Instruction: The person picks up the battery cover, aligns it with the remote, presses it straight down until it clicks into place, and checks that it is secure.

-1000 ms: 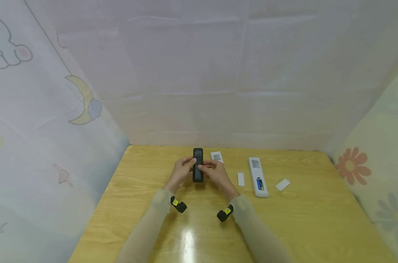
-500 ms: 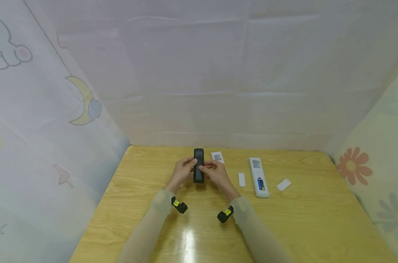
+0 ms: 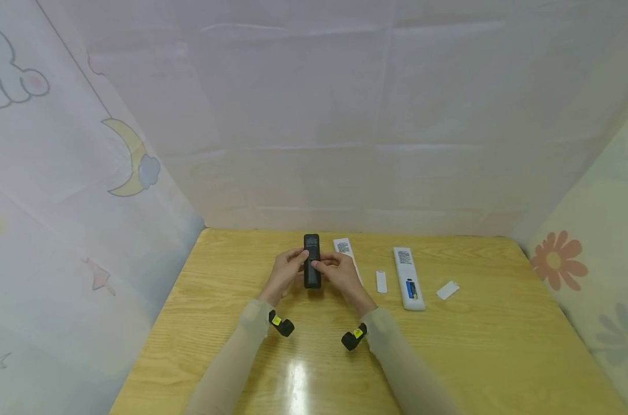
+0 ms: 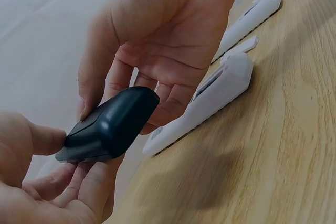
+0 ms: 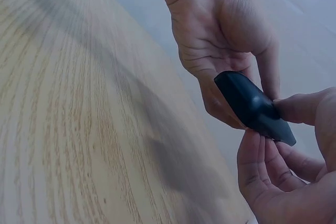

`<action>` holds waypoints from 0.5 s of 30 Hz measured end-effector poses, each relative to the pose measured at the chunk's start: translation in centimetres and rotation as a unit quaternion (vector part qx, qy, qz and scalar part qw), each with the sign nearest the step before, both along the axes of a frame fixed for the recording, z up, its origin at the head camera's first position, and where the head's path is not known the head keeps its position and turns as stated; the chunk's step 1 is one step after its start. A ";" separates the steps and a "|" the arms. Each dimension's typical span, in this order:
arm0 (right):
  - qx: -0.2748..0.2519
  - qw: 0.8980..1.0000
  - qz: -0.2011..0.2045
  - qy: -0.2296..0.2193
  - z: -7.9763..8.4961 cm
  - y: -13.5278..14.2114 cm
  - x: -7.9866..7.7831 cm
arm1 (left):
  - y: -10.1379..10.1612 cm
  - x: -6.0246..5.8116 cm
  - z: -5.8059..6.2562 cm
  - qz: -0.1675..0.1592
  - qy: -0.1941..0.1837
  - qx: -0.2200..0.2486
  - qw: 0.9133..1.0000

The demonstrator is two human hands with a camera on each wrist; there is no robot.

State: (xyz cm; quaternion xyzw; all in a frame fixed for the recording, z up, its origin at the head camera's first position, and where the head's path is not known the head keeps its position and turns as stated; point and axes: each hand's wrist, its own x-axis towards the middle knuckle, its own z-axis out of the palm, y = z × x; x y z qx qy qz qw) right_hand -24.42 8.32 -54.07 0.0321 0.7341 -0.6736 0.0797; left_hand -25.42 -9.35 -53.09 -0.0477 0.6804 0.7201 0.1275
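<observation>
1. A person's left hand (image 3: 284, 272), at 9 o'clock, and right hand (image 3: 341, 275), at 3 o'clock, pinch a slim black plastic remote control (image 3: 311, 279) between them, thumbs on its labelled upper face.
2. The remote hangs above the table, roughly upright along the 12-to-6 line; grip and position are virtually unchanged over the past second, suggesting work on it has not visibly advanced. Whether its cover is fully seated cannot be told.
3. At 2 o'clock, a long white plastic remote (image 3: 342, 247) lies partly hidden behind the right hand.
4. Around 3 o'clock, moving outward: a small white rectangular cover (image 3: 381, 282), a second white plastic remote (image 3: 404, 268) with a blue battery (image 3: 411, 290) exposed, and a tilted white cover (image 3: 447, 290).
5. Beneath, a glossy yellow wood-grain table (image 3: 449, 357) catches glare at 6 o'clock.
6. Beyond, pale creased sheeting (image 3: 314, 115) forms the backdrop; a yellow printed moon (image 3: 129, 151) sits at 10 o'clock.
</observation>
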 end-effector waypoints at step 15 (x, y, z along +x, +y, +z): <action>0.039 0.999 0.015 0.004 -0.7 -0.8 0.4 | -1.8 0.3 -1.0 -0.034 0.005 -0.042 0.999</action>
